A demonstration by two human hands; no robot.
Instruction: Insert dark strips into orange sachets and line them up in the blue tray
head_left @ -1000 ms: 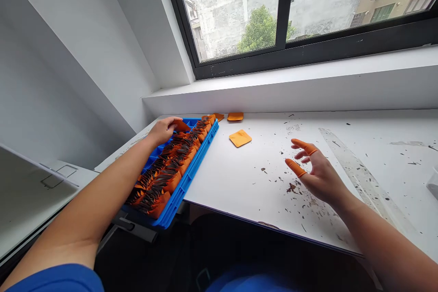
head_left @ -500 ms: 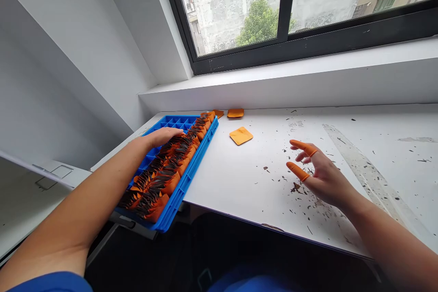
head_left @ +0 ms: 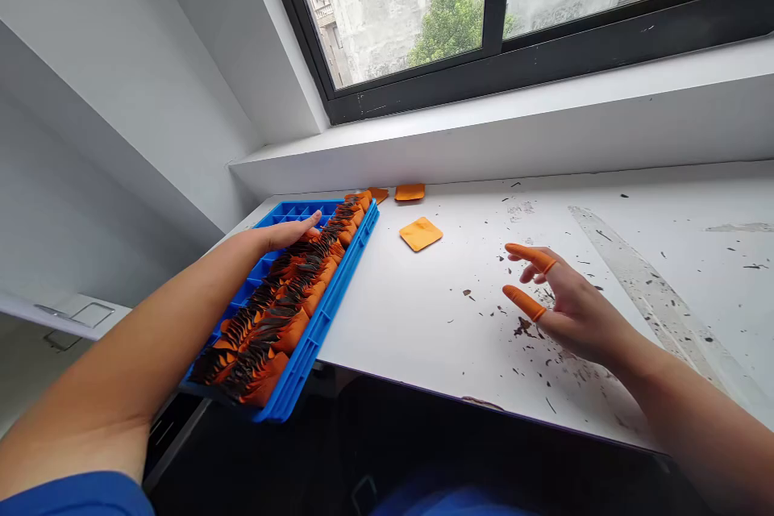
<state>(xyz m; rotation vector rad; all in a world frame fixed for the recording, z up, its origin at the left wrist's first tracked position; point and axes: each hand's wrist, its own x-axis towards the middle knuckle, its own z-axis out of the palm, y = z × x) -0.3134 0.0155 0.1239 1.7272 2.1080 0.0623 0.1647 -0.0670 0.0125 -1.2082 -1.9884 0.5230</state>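
A blue compartment tray [head_left: 330,302] lies at the left edge of the white table [head_left: 417,314], partly overhanging it. Rows of orange pieces with dark edges [head_left: 284,306] stand in its right-hand compartments; the far left compartments are bare. My left hand [head_left: 278,235] lies flat on the tray with fingers stretched out over the pieces. My right hand [head_left: 559,302] hovers just above the table, fingers spread, with orange finger cots on thumb and forefinger, holding nothing. A flat orange square [head_left: 421,233] lies on the table between the tray and my right hand.
Two more orange pieces [head_left: 409,192] lie at the back by the wall below the window sill [head_left: 501,129]. Dark flakes [head_left: 526,330] are scattered over the table around my right hand. A long clear ruler-like strip [head_left: 641,282] runs diagonally at right.
My left hand has drawn back along the tray from its far end and now lies flat with fingers out. The right hand has hardly moved. The view has shifted slightly.
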